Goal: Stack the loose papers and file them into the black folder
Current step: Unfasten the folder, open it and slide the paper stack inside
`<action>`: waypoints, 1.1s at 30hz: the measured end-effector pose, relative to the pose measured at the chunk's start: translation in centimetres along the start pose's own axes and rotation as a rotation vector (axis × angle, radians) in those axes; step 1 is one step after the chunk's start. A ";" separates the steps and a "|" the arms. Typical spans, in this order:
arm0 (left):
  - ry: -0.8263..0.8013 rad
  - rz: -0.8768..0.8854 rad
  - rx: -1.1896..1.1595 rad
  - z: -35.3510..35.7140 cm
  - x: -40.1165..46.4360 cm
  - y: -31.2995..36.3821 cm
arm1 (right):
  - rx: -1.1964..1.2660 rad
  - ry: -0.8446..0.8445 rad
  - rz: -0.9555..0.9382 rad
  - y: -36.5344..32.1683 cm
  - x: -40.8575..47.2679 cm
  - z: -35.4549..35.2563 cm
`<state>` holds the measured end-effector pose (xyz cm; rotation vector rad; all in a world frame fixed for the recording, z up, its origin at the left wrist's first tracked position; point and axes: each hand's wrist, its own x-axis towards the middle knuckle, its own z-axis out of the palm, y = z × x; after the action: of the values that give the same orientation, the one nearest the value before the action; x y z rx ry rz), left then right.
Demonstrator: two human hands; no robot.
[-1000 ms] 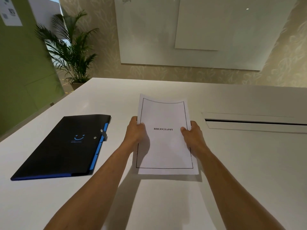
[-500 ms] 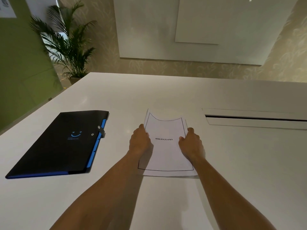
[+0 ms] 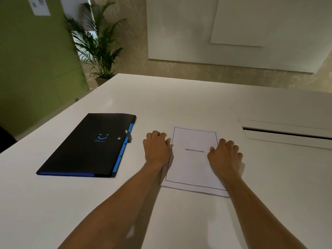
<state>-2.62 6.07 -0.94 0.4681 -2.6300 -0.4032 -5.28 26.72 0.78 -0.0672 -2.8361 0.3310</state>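
White papers (image 3: 191, 164) lie flat as one stack on the white table (image 3: 179, 105), and the top sheet shows the word BIBLIOGRAPHY inside a thin black frame. The left hand (image 3: 156, 150) rests on the table with curled fingers, touching the left edge of the stack. The right hand (image 3: 224, 155) lies palm down over the right edge, fingers loosely bent. Neither hand grips anything. The black folder (image 3: 89, 146) lies closed on the table to the left of the left hand, with blue tabs along its right side and a small blue smile on its cover.
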 end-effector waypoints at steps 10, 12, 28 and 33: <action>0.111 -0.423 0.066 -4.6 3.1 -8.2 | 0.310 -0.105 -0.351 -8.6 -1.2 0.4; 0.046 -0.425 0.016 -4.8 3.4 -9.2 | 0.353 -0.180 -0.427 -10.4 -1.9 0.7; -0.275 -0.155 -0.432 -4.6 1.3 -6.0 | 0.657 -0.359 -0.344 -17.4 -4.0 2.8; -0.438 -0.041 -0.490 -5.5 1.3 -6.5 | 0.675 -0.370 -0.252 -17.0 -2.9 2.4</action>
<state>0.50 -1.42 2.02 0.2922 -2.7808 -1.2470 -3.40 9.41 1.71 0.5312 -2.8536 1.3238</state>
